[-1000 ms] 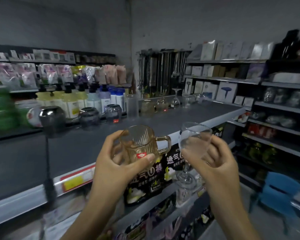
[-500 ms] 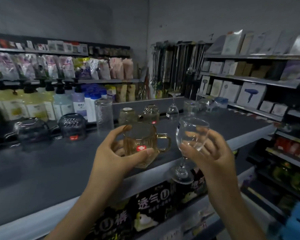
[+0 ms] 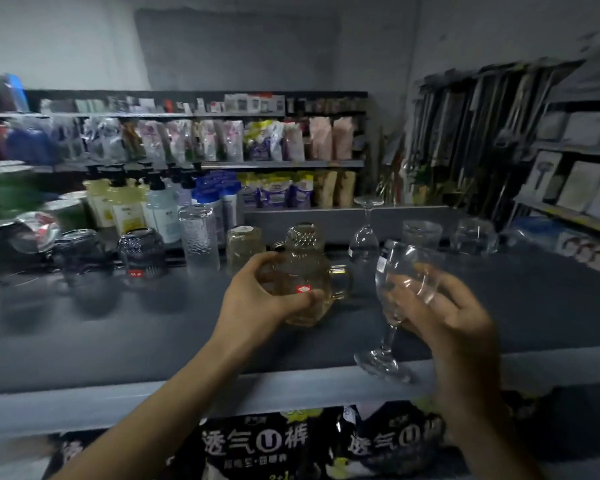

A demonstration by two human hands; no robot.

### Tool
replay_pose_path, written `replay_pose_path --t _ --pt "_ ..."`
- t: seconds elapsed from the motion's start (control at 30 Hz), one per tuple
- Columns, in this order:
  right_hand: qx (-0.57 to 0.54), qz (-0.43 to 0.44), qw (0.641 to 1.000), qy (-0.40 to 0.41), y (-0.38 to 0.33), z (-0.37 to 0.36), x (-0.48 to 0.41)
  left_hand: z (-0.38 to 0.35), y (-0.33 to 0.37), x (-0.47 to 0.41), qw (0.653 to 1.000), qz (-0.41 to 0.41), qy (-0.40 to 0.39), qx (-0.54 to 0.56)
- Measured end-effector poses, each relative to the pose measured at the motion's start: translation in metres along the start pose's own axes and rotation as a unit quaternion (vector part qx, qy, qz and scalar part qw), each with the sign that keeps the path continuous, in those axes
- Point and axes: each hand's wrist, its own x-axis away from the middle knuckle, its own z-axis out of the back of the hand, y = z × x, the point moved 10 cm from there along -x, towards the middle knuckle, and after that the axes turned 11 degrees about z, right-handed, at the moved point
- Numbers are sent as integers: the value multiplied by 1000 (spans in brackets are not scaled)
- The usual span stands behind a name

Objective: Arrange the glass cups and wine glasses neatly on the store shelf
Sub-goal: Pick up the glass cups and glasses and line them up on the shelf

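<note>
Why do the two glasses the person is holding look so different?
The amber mug in the left hand is yellowish, squat, with a side handle and a red label. The wine glass in the right hand is colourless, tall, on a thin stem with a round foot. Both are see-through glass, held upright over the shelf.

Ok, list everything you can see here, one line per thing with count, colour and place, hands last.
amber mug: one, amber with a red label, held over the shelf in the left hand
wine glass: one, clear, upright, held in the right hand
inverted wine glass: one, clear, back of the shelf
upturned glassware row: about eight, clear, amber and dark, along the back
shelf: one, dark grey, centre
pump bottles: several, yellowish and pale, behind the row on the left
pouches: many, mixed colours, far shelves
boxes: several, white, right shelves
black packs: at least two, below the shelf
left hand: around the mug
right hand: around the glass bowl
</note>
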Motion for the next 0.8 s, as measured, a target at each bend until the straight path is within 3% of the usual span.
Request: replay_pose_path --t 0.33,0.8 --pt "-83 2 996 -42 23 15 -25 -21 13 -45 997 15 60 -50" --pt "-120 -17 993 -14 38 15 -36 -32 -7 -66 999 39 17 -34"
